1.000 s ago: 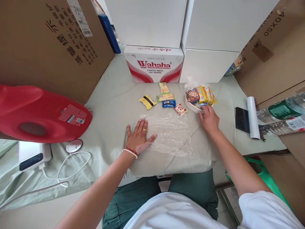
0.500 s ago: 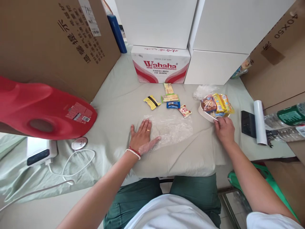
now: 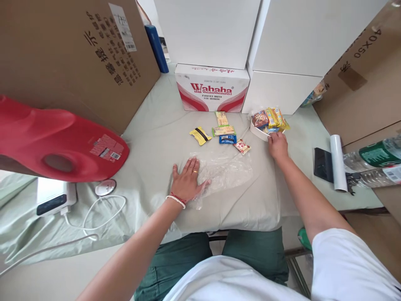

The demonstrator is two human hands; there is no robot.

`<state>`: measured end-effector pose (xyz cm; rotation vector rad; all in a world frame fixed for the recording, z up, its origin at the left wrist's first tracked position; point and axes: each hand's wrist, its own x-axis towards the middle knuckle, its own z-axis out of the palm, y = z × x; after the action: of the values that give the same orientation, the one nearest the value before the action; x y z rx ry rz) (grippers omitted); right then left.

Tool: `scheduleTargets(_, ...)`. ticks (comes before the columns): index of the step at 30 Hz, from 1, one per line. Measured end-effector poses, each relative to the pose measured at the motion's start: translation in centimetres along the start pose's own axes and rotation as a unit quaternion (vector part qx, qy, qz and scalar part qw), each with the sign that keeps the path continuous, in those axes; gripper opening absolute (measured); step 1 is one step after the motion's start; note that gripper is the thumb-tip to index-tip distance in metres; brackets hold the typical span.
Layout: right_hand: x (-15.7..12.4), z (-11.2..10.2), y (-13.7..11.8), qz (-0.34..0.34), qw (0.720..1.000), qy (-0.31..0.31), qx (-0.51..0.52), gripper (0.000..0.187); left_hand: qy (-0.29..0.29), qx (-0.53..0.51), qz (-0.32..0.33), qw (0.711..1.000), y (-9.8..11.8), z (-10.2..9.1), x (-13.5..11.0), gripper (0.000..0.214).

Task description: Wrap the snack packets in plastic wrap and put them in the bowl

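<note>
My left hand (image 3: 185,180) lies flat with fingers spread on the cloth-covered table, its thumb side on the edge of a clear plastic bag (image 3: 230,172). At the right, my right hand (image 3: 278,147) grips the near rim of a white dish (image 3: 259,133) heaped with wrapped snacks (image 3: 271,118). Beyond the bag lie loose packets: a yellow one with a black band (image 3: 200,136), two pale green-edged ones (image 3: 223,131), a blue one (image 3: 227,139) and a red-and-white one (image 3: 242,146).
A Wahaha carton (image 3: 213,90) and white boxes (image 3: 285,37) stand at the back. To the left are a red jug (image 3: 62,142), a power bank (image 3: 54,196) with cable and a cardboard box (image 3: 72,62). A white roll (image 3: 338,163), a black item (image 3: 323,164) and plastic bottles (image 3: 376,154) lie right.
My right hand has pushed the dish of snacks away from me and to the left, against the crumpled plastic behind it. My left hand stays in place.
</note>
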<state>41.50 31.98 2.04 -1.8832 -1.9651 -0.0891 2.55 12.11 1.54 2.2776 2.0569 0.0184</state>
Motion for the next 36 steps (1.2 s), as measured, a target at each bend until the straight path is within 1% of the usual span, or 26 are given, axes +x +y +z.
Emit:
scheduleTargets(2,-0.5,-0.9,-1.8,0.023,1.0,-0.002,-0.003,0.029,-0.005,-0.007,-0.005,1.0,0.1,-0.1,-0.1,0.086)
scheduleTargets(4,-1.9,-1.9,-4.3,0.011,1.0,0.02,0.004,0.035,-0.011,-0.012,-0.006,1.0,0.2,-0.3,-0.1,0.089)
scheduleTargets(5,-2.7,-2.4,-5.8,-0.018,0.999,0.022,0.02,0.038,-0.012,-0.013,-0.005,1.0,0.3,-0.3,-0.1,0.09)
scheduleTargets(6,-3.7,-2.8,-7.4,-0.063,0.997,0.007,0.046,0.04,-0.013,-0.013,-0.005,1.0,0.3,-0.3,-0.1,0.091)
scheduleTargets(7,-4.7,-3.3,-9.0,-0.125,0.988,-0.036,0.083,0.039,-0.015,-0.013,-0.006,1.0,0.3,-0.2,-0.1,0.091)
scheduleTargets(8,-5.8,-3.6,-10.4,-0.199,0.967,-0.098,0.125,0.038,-0.016,-0.012,-0.007,1.0,0.3,-0.2,-0.1,0.091)
scheduleTargets(9,-6.9,-4.0,-11.6,-0.274,0.933,-0.167,0.165,0.037,-0.018,-0.012,-0.008,1.0,0.3,-0.1,-0.1,0.09)
scheduleTargets(10,-8.2,-4.4,-12.5,-0.339,0.89,-0.232,0.196,0.036,-0.018,-0.012,-0.009,1.0,0.3,-0.1,-0.1,0.089)
scheduleTargets(11,-9.6,-4.7,-13.1,-0.388,0.849,-0.286,0.216,0.037,-0.017,-0.012,-0.009,1.0,0.3,-0.1,-0.1,0.088)
scheduleTargets(12,-11.1,-5.1,-13.3,-0.417,0.818,-0.326,0.225,0.04,-0.015,-0.014,-0.01,1.0,0.3,-0.1,-0.2,0.086)
scheduleTargets(13,-12.7,-5.5,-13.1,-0.428,0.8,-0.355,0.227,0.042,-0.013,-0.016,-0.009,1.0,0.4,-0.1,-0.2,0.085)
scheduleTargets(14,-14.1,-5.9,-12.5,-0.425,0.792,-0.375,0.226,0.044,-0.011,-0.02,-0.008,1.0,0.4,-0.1,-0.2,0.085)
scheduleTargets(16,-16.3,-6.8,-10.6,-0.398,0.789,-0.404,0.234,0.047,-0.007,-0.027,-0.006,1.0,0.4,0.0,-0.2,0.083)
scheduleTargets(18,-16.9,-7.7,-8.3,-0.36,0.791,-0.42,0.26,0.045,-0.005,-0.031,-0.003,1.0,0.3,0.0,-0.2,0.083)
scheduleTargets(19,-16.5,-7.9,-7.5,-0.339,0.797,-0.42,0.272,0.042,-0.003,-0.031,-0.002,1.0,0.3,0.1,-0.2,0.083)
scheduleTargets(20,-15.6,-8.0,-6.9,-0.316,0.809,-0.412,0.276,0.04,-0.003,-0.031,-0.001,1.0,0.3,0.1,-0.2,0.084)
scheduleTargets(21,-14.4,-7.9,-6.6,-0.293,0.829,-0.395,0.266,0.039,-0.003,-0.03,-0.001,1.0,0.2,0.1,-0.2,0.084)
scheduleTargets(22,-12.8,-7.6,-6.7,-0.268,0.856,-0.37,0.242,0.038,-0.004,-0.028,-0.002,1.0,0.2,0.1,-0.2,0.084)
scheduleTargets(24,-8.8,-6.3,-7.8,-0.222,0.912,-0.307,0.156,0.035,-0.007,-0.023,-0.003,1.0,0.2,0.1,-0.2,0.084)
scheduleTargets(25,-6.7,-5.4,-8.7,-0.203,0.932,-0.279,0.109,0.033,-0.009,-0.021,-0.004,1.0,0.2,0.1,-0.2,0.084)
scheduleTargets(27,-2.3,-3.2,-11.1,-0.181,0.955,-0.23,0.049,0.032,-0.01,-0.018,-0.002,1.0,0.2,0.0,-0.2,0.084)
scheduleTargets(29,1.5,-0.7,-13.6,-0.186,0.962,-0.199,0.02,0.033,-0.009,-0.019,0.001,1.0,0.2,0.0,-0.2,0.084)
scheduleTargets(31,4.5,1.7,-15.7,-0.211,0.958,-0.196,0.008,0.038,-0.008,-0.021,0.002,1.0,0.1,0.1,-0.2,0.084)
scheduleTargets(34,7.5,4.3,-17.4,-0.212,0.945,-0.246,-0.029,0.053,-0.006,-0.023,0.0,1.0,0.1,0.1,-0.2,0.084)
scheduleTargets(36,8.4,4.9,-17.5,-0.202,0.937,-0.279,-0.051,0.062,-0.004,-0.026,0.0,1.0,0.0,0.1,-0.2,0.083)
